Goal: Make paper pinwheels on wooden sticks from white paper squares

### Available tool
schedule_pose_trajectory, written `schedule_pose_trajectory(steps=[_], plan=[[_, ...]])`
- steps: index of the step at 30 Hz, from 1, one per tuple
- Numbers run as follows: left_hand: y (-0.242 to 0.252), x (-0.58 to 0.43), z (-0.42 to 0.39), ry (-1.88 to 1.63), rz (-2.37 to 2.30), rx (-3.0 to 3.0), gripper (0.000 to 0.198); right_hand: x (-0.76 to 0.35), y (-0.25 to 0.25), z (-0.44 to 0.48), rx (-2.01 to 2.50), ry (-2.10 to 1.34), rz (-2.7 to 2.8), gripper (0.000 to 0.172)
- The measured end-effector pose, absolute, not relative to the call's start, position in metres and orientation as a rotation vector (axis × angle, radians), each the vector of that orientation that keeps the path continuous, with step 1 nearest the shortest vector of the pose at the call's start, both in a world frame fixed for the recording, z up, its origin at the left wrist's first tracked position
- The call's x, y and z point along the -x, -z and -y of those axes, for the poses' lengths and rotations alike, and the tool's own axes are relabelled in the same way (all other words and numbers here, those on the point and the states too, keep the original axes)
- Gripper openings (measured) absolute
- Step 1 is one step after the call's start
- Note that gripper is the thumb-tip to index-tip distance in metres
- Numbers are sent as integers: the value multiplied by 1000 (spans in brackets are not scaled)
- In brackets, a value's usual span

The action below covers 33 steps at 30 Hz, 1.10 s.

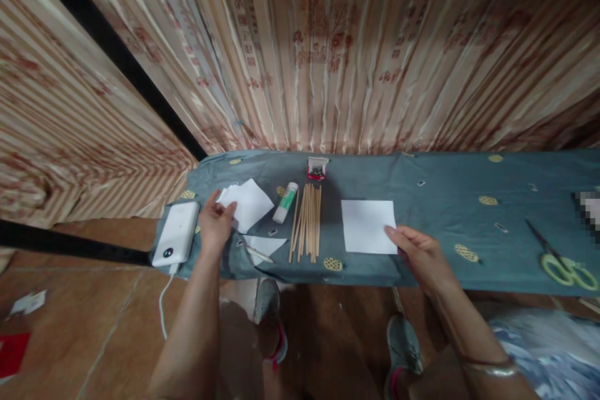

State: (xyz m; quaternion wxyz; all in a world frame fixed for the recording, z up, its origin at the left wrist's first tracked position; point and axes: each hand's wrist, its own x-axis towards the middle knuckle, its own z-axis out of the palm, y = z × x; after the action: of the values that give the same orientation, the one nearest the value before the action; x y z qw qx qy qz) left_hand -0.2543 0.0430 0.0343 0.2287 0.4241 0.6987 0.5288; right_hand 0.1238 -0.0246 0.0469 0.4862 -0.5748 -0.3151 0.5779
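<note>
At the left, my left hand (216, 222) pinches the edge of several white paper pieces (253, 205) lying fanned over each other. My right hand (418, 252) grips the lower right corner of a square white sheet of paper (368, 225), thumb on top. Between them lie a bundle of thin wooden sticks (307, 224) and a white-and-green glue stick (285, 202). Below my left hand, a white pen-like tool (259, 254) rests across a triangular paper scrap (268, 244).
A small red-and-white box (317, 169) with dark bits inside stands at the back. A white power bank (176, 232) with a cable lies at the left end. Green-handled scissors (560, 262) lie at the right on the blue-green cloth (445, 200). Striped curtains (328, 62) hang behind.
</note>
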Motion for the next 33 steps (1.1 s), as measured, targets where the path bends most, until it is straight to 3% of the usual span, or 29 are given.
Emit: schedule_pose_trajectory(steps=[5,8,12,15,19,22,28,33], plan=[[-37,263,-38,-1147,-2210,-1401,61,-127,-39,20,1482,-1286,932,35],[-45,251,-30,-1149,-2295,-1789,53,-133,-32,16,1538,-1178,1040,38],[-40,190,-14,-1132,-1807,-2288,38,-143,-29,11,1573,-1121,1113,44],[-26,128,1,-926,-1305,-2546,40,-152,-31,9,1565,-1199,1138,48],[-16,76,10,-730,-1063,-2612,37,-163,-29,8,1533,-1317,1245,51],[-14,64,4,-671,-997,-2643,23,-170,-23,6,1532,-1319,1427,43],[-16,53,-2,-550,-1010,-2595,22,-176,-28,21,1656,-734,1715,27],[-16,46,1,-538,-1027,-2517,28,-171,-34,38,1567,-899,1762,21]])
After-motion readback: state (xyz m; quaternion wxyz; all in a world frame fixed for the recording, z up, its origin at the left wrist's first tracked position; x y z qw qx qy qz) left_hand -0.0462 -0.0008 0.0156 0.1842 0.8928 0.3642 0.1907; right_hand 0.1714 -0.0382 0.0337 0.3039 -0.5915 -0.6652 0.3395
